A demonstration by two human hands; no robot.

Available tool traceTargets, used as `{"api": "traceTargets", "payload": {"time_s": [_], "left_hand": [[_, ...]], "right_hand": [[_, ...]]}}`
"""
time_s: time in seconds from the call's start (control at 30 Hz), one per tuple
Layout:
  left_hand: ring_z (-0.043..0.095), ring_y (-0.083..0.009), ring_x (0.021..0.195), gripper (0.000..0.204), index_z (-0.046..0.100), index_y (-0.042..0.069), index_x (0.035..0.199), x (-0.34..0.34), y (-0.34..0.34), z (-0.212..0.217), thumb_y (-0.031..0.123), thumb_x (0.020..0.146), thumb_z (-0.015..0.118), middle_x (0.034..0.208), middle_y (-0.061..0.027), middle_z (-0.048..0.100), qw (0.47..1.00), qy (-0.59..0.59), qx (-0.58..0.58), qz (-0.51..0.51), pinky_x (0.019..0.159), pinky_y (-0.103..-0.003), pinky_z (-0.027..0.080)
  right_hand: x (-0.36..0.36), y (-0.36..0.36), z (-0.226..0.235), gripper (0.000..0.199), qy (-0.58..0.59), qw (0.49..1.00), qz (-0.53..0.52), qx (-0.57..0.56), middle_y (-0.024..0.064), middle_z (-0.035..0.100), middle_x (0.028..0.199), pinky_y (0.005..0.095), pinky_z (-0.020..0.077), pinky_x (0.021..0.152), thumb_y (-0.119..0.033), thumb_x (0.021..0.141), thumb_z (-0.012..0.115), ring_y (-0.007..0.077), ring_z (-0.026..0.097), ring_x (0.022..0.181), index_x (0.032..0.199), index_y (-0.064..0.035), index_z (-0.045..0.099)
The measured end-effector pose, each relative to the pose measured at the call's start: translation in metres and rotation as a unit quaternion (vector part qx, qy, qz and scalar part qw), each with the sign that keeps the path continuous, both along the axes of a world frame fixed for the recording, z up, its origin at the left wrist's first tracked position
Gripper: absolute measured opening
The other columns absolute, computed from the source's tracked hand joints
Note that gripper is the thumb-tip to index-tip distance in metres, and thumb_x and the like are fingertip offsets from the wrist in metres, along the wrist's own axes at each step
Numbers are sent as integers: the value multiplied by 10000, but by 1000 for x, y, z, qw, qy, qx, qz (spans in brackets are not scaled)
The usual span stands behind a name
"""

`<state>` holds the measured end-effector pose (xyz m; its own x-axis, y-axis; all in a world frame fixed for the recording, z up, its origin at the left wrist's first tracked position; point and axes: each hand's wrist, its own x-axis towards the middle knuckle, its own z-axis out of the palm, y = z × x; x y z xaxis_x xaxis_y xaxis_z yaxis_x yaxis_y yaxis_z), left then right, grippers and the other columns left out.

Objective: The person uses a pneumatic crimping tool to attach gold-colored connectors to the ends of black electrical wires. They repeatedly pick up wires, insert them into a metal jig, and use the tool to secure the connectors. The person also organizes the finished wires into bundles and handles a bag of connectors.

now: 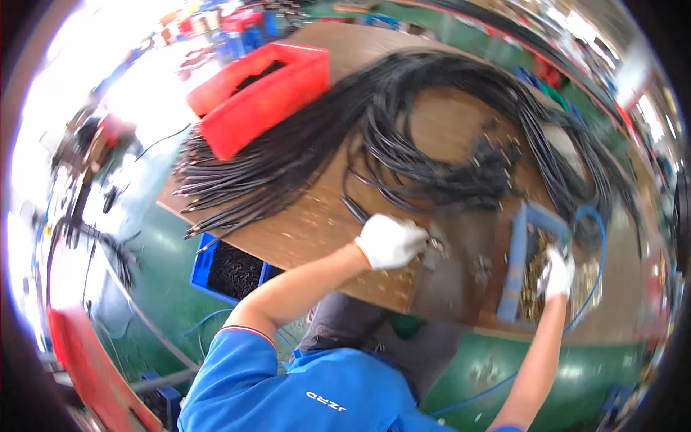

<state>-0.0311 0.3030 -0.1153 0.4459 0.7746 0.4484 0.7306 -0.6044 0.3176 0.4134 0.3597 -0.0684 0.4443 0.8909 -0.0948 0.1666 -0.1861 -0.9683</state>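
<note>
The white-gloved left hand [391, 241] pinches a small metal fitting [435, 246] at the end of a black cable, beside the fanned bundle of black cables [374, 137] on the brown wooden desk [317, 223]. The white-gloved right hand [558, 272] dips into the blue tray of brass parts [515, 266], within easy reach; whether it grips anything cannot be told.

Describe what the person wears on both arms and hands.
Both hands wear white knit work gloves: the left hand and the right hand. The left glove has an orange-edged cuff. The forearms are bare. A bright blue short sleeve with a thin striped hem covers the left upper arm.
</note>
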Motion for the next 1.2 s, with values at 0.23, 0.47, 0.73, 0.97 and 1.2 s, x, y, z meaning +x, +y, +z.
{"api": "traceTargets", "payload": {"time_s": [0.23,0.47,0.73,0.97,1.2], "left_hand": [[637,-337,603,143,618,159,839,-9,-7,-14,282,872,683,671,-83,579,995,-96,-13,14,541,-453,512],[685,-341,700,250,712,176,1106,-14,-7,16,305,894,681,761,-97,665,968,-189,-163,16,631,-474,545],[697,-397,854,350,697,148,1246,-65,4,75,307,939,640,963,-152,725,897,-308,-309,-67,775,-480,565],[702,-397,847,341,728,136,1170,-90,14,107,218,851,642,895,-162,733,901,-283,-294,-145,751,-497,559],[675,-354,978,416,695,132,1170,-103,10,108,268,780,739,1025,-126,702,932,-280,-198,-114,852,-484,527]], "right_hand": [[20,0,-18,397,-495,861,79,-83,183,722,943,447,529,828,-266,882,781,380,673,852,1116,28,653],[-148,-40,69,318,-391,905,165,-8,161,679,1177,425,483,1001,-253,1027,624,295,637,1083,1236,-15,660],[-322,-57,111,215,-156,935,296,-116,65,668,1063,296,487,897,-157,1058,566,144,598,970,1158,14,649],[-332,-59,147,188,-65,940,243,-230,24,646,823,249,487,620,-181,1035,617,89,574,677,1111,-12,651],[-334,-55,157,194,-42,945,214,-246,27,626,755,276,463,497,-202,1031,625,112,555,539,1063,-16,671]]}}
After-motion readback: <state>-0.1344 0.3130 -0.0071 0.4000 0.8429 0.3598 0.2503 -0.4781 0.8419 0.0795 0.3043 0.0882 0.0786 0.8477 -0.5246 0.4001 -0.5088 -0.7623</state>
